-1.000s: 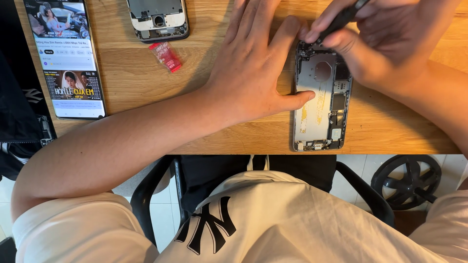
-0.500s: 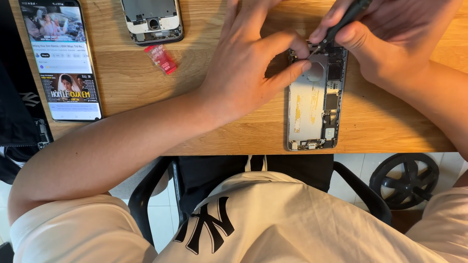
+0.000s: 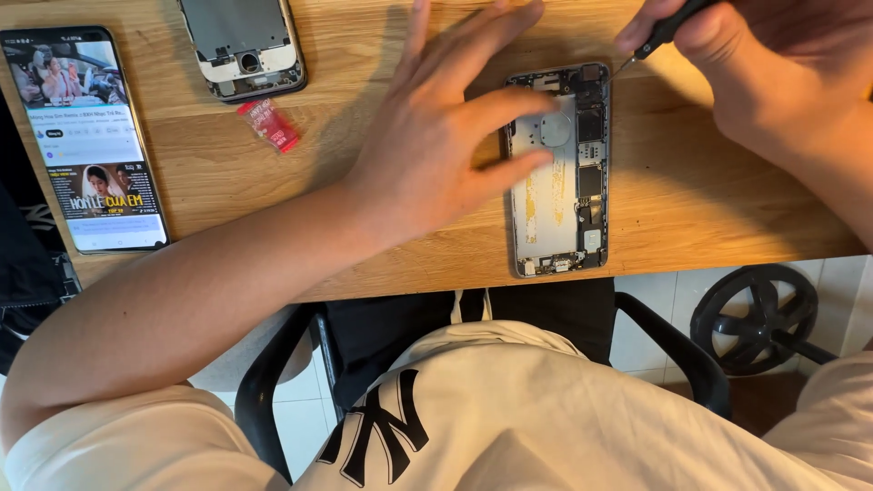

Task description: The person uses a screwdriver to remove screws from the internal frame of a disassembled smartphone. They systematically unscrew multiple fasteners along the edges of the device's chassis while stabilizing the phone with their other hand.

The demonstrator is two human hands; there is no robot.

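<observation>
By the left hand (image 3: 427, 145), the opened phone (image 3: 558, 173) shows silver metal, yellow streaks and black parts. The right hand (image 3: 773, 73) grips a black screwdriver (image 3: 668, 27). Left of them lies a red packet (image 3: 269, 125) on light wood-grain table (image 3: 273, 209).

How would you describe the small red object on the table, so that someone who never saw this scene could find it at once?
Start at the wooden table and go to its upper left, where a detached phone screen panel lies. Just below that panel, left of the left hand, lies the small red packet. It is the only red thing, far smaller than the phones.
</observation>
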